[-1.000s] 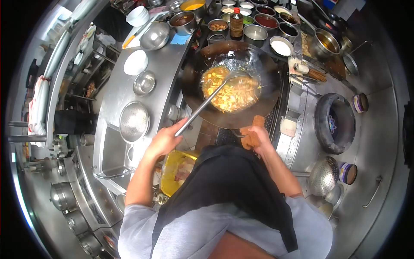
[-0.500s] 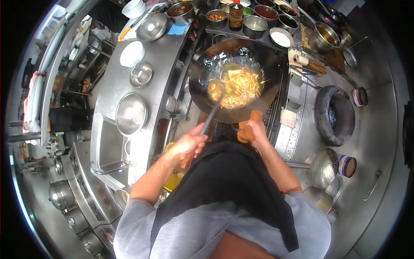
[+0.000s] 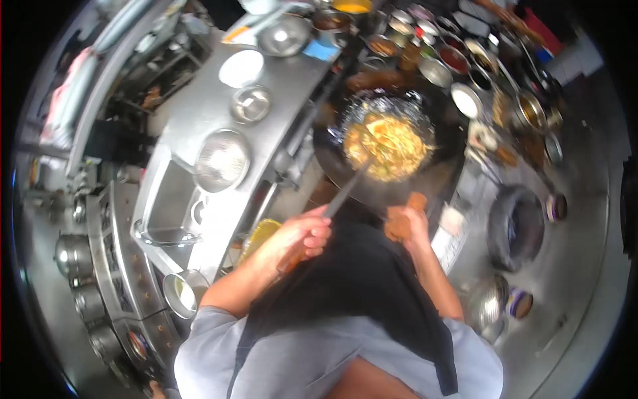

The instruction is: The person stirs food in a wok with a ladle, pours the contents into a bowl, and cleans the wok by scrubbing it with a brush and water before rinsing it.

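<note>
My left hand (image 3: 300, 241) is wrapped round the handle of a ladle (image 3: 345, 195), whose bowl end sits among the food in the wok. The food (image 3: 402, 147) is a yellowish mix of strips and shreds, blurred here. My right hand (image 3: 418, 227) grips a folded brown cloth (image 3: 399, 224) at the near rim of the large dark wok (image 3: 330, 156). Whatever the cloth covers at the rim is hidden. Both hands are closed, in front of my black apron (image 3: 332, 282).
On the left counter are a perforated metal bowl (image 3: 222, 161), a small metal bowl (image 3: 250, 104), a white bowl (image 3: 241, 68) and a sink (image 3: 174, 206). Several condiment pots (image 3: 454, 60) stand behind the wok. A dark burner ring (image 3: 497, 233) lies right. Someone's arm (image 3: 505, 12) shows top right.
The view has tilted, so the wok and counters sit turned and further right. The ladle's end has moved within the food. Both hands keep their grips.
</note>
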`<state>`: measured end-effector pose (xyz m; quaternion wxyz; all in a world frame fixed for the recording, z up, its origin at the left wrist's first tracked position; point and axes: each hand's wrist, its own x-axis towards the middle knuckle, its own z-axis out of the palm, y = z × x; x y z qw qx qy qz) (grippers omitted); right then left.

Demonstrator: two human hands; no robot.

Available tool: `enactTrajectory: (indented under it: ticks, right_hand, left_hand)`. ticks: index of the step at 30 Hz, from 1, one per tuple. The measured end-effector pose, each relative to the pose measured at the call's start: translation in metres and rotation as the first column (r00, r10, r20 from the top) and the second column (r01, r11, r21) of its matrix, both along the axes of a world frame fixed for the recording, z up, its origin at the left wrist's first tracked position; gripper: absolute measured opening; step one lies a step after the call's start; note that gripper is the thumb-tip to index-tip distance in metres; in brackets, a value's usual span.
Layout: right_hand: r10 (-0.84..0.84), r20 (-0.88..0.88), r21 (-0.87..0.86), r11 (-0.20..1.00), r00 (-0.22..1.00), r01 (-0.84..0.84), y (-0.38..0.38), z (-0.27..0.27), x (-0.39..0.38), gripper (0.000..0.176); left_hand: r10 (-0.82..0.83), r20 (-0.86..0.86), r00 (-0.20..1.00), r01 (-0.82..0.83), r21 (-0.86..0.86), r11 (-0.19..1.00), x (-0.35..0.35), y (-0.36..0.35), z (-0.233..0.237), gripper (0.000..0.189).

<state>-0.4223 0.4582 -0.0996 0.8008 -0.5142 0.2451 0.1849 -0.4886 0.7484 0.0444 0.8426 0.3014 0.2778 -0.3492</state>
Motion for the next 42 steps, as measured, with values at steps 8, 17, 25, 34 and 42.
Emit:
enactTrajectory:
  ticks: [8, 17, 25, 34, 42]
  right_hand:
    - [0.148, 0.098, 0.095, 0.983, 0.984, -0.157, 0.030, 0.033, 0.085, 0.036]
    - [0.357, 0.217, 0.136, 0.911, 0.909, -0.390, 0.072, 0.037, 0.245, 0.040]
    - [0.531, 0.301, 0.030, 0.825, 0.792, -0.564, 0.116, 0.050, 0.360, 0.040]
    - [0.578, 0.262, 0.016, 0.798, 0.773, -0.602, 0.193, 0.064, 0.423, 0.042]
    - [0.561, 0.300, -0.035, 0.815, 0.771, -0.579, 0.258, 0.068, 0.461, 0.040]
  left_hand:
    - [0.169, 0.071, 0.983, -0.163, -0.081, 0.983, 0.032, 0.027, 0.027, 0.045]
    - [0.418, 0.112, 0.901, -0.421, -0.004, 0.907, 0.110, 0.019, 0.058, 0.049]
    - [0.666, 0.064, 0.744, -0.663, -0.059, 0.746, 0.175, 0.021, 0.058, 0.026]
    - [0.727, 0.071, 0.683, -0.730, 0.045, 0.682, 0.217, 0.069, 0.080, 0.035]
    - [0.759, 0.100, 0.643, -0.765, 0.030, 0.644, 0.237, 0.138, 0.074, 0.039]
